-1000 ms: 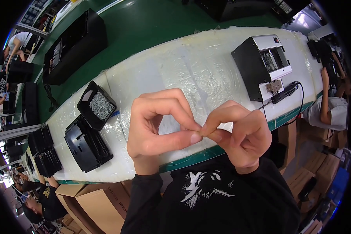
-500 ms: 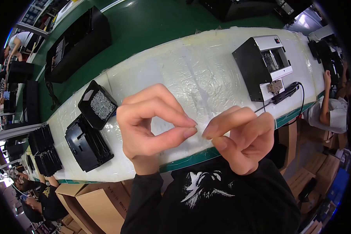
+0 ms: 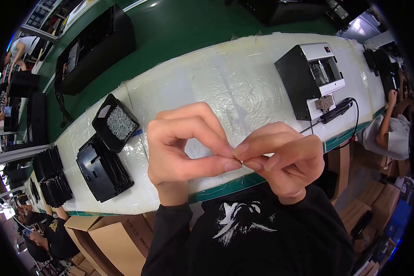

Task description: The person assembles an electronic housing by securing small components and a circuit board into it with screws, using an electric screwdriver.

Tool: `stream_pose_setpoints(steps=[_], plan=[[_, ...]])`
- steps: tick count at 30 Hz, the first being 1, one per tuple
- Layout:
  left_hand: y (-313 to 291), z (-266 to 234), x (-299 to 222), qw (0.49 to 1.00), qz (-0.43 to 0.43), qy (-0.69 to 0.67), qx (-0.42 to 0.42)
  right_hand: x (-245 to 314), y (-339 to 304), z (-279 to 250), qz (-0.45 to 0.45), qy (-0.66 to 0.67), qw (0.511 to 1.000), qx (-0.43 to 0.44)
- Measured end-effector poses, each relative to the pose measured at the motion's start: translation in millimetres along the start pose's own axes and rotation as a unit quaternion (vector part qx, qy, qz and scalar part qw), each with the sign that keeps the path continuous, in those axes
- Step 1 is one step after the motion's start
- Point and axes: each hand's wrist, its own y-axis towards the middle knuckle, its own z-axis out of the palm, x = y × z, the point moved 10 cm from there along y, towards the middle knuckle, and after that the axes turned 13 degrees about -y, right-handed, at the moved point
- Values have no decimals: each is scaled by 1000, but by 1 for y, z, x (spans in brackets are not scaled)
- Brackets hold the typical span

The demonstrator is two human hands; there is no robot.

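change since earlier frame: hands closer together again, fingertips meeting; half a second ago they sat slightly apart.
left hand: raised over the worktop, thumb and forefinger pinched toward the right hand, other fingers curled into a ring.
right hand: thumb and forefinger pinched, tips touching the left hand's tips.
small part: tiny pale metallic bit right at the meeting fingertips; too small to tell its kind or long axis, probably a screw.
grip: both hands nip the small part between fingertips; cannot tell which hand carries it more.
key relation: small part sits between the two hands, at the right end of the left thumb and the left end of the right forefinger; both hands equally near.
screw tray: black, full of small screws, left of the left hand, on the worktop.
black housing: just below-left of the screw tray.
black-and-white unit: up-right of the right hand, well apart.
driver with cable: just below that unit.
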Motion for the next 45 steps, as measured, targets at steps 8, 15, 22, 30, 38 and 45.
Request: stream_pose_setpoints(steps=[8, 15, 22, 30, 38, 45], plan=[[-3, 2, 15, 996, -83, -43, 15, 1, 5, 4, -4, -17, 998, 57], [-7, 13, 31, 978, -151, -137, 42, 2, 3, 3, -21, 10, 998, 63], [-10, 23, 37, 959, -176, -207, 75, 16, 5, 8, -76, -32, 992, 96], [-12, 24, 48, 940, -220, -255, 50, 16, -5, 3, -120, -58, 990, 53], [-12, 22, 48, 938, -218, -265, 53, 18, -8, 7, -141, -79, 986, 47], [-11, 21, 48, 944, -206, -252, 54, 15, -5, 8, -88, -84, 991, 48]])
